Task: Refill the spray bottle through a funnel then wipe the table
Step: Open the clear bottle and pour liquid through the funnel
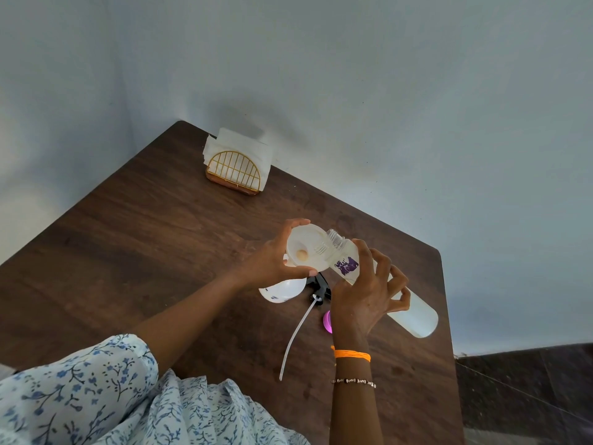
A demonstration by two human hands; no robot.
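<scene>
My left hand (271, 263) grips the rim of a white translucent funnel (305, 248), which sits over a white spray bottle (282, 292) standing on the dark wooden table (128, 239). My right hand (365, 295) holds a clear refill bottle (414, 313) with a purple label. The bottle is tilted, and its open threaded neck rests at the funnel's rim. The black spray head (318, 285) lies on the table between my hands, its long white dip tube (295, 337) pointing toward me.
A gold wire napkin holder (236, 167) full of white napkins stands at the table's far corner by the wall. A pink cap (327, 322) lies beside my right wrist. The table's right edge drops to a dark floor (529, 396).
</scene>
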